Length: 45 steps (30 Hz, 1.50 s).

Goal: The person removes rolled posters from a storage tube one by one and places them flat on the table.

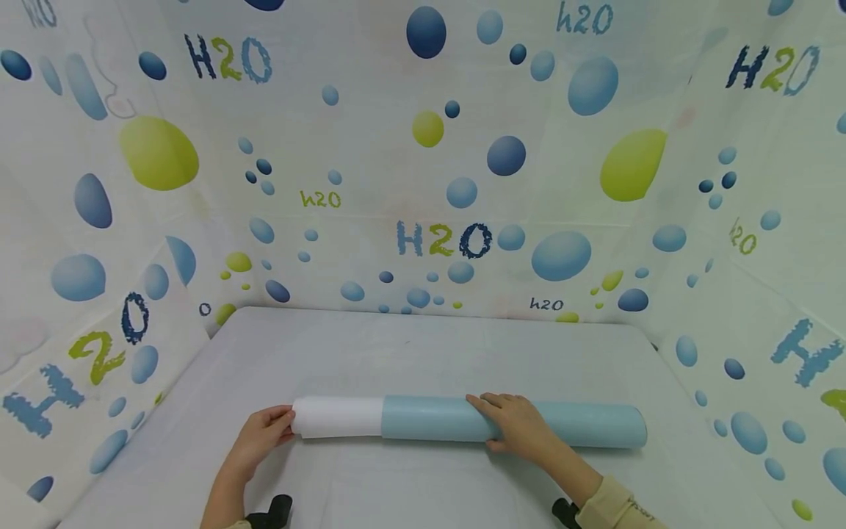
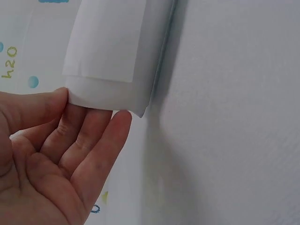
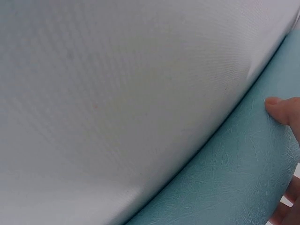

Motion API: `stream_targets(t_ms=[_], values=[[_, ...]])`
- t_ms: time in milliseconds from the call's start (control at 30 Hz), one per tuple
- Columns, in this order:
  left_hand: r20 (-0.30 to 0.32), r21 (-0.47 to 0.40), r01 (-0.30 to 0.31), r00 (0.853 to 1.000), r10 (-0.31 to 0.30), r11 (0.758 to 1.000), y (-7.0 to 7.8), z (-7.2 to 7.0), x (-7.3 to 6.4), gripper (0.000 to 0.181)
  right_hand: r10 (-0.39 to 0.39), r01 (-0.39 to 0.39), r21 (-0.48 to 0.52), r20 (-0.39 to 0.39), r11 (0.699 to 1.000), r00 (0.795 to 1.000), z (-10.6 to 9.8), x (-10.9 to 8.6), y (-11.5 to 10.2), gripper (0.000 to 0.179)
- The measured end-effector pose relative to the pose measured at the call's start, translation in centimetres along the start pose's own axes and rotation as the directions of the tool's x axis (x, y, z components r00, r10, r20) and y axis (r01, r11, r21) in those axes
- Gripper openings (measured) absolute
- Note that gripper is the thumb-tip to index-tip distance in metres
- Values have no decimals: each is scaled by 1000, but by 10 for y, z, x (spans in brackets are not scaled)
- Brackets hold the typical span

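A long roll of light blue sheet [image 1: 429, 419] lies crosswise on the table, its surface finely creased in the right wrist view. Its left part is a white wrap [image 1: 338, 417], with a straight-edged panel [image 2: 108, 42] showing in the left wrist view. My left hand [image 1: 266, 432] pinches the rim at the white end, thumb on the outside and fingertips under the edge. Across the middle of the blue part, my right hand [image 1: 518, 426] holds the roll from above. Its thumb [image 3: 281, 110] lies on the near side and its fingers reach over the far side.
A white cloth [image 1: 396, 485] covers the table. Behind and on both sides hang white curtains [image 1: 370, 132] printed with blue and green drops and H2O lettering. Black wrist devices [image 1: 271, 512] show by both forearms at the bottom.
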<state>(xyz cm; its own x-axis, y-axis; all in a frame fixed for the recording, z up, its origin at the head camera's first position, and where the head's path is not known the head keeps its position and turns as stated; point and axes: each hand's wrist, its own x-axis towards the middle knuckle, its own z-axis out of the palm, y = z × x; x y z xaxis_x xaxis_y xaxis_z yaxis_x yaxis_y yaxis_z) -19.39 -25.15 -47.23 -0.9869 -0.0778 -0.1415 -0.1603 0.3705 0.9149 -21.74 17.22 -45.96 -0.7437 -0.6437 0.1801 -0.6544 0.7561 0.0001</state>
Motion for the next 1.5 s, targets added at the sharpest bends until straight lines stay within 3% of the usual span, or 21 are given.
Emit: stream_targets(t_ms=[100, 167, 233, 300, 400, 467, 600, 667, 800, 900, 1067, 1300, 1500], values=[[-30, 48, -13, 999, 15, 999, 3, 2, -1, 38, 3, -3, 3, 3, 1000, 1000, 1, 0, 1, 79], [-66, 148, -35, 997, 45, 988, 6, 4, -4, 39, 7, -7, 5, 7, 1000, 1000, 2, -1, 1, 79], [-106, 276, -53, 991, 85, 960, 12, 7, -7, 43, 7, -7, 2, 5, 1000, 1000, 3, -1, 1, 79], [-137, 425, -71, 980, 142, 903, 20, 11, -11, 50, 7, -7, -5, 3, 1000, 1000, 4, -1, 1, 79], [-103, 578, -158, 959, 263, 801, 37, 21, -14, 66, 4, -5, -14, -4, 1000, 1000, 4, -1, 1, 80], [-51, 651, -250, 928, 370, 717, 46, 31, -14, 76, 5, -5, -9, -9, 1000, 1000, 4, -1, 1, 80], [77, 719, -415, 845, 529, 558, 55, 54, -14, 90, 1, -1, -4, -12, 1000, 1000, 6, -1, 1, 81], [136, 727, -456, 829, 543, 513, 56, 64, -13, 93, -4, 4, -8, -16, 1000, 1000, 7, 0, 2, 81], [215, 729, -490, 826, 521, 477, 53, 79, -10, 93, -11, 11, -11, -32, 1000, 999, 7, 0, 2, 80], [236, 732, -491, 833, 500, 472, 49, 85, -7, 89, -17, 17, -7, -46, 1000, 999, 6, -1, 1, 79], [234, 755, -473, 841, 488, 454, 46, 91, -4, 77, -22, 21, -15, -50, 1000, 999, 5, -1, 1, 79], [213, 797, -450, 833, 510, 402, 47, 93, -2, 64, -19, 18, -11, -28, 1000, 999, 4, -1, 2, 80], [216, 805, -453, 825, 522, 383, 45, 93, -1, 62, -28, 28, -13, -4, 1000, 1000, 3, -1, 3, 81]])
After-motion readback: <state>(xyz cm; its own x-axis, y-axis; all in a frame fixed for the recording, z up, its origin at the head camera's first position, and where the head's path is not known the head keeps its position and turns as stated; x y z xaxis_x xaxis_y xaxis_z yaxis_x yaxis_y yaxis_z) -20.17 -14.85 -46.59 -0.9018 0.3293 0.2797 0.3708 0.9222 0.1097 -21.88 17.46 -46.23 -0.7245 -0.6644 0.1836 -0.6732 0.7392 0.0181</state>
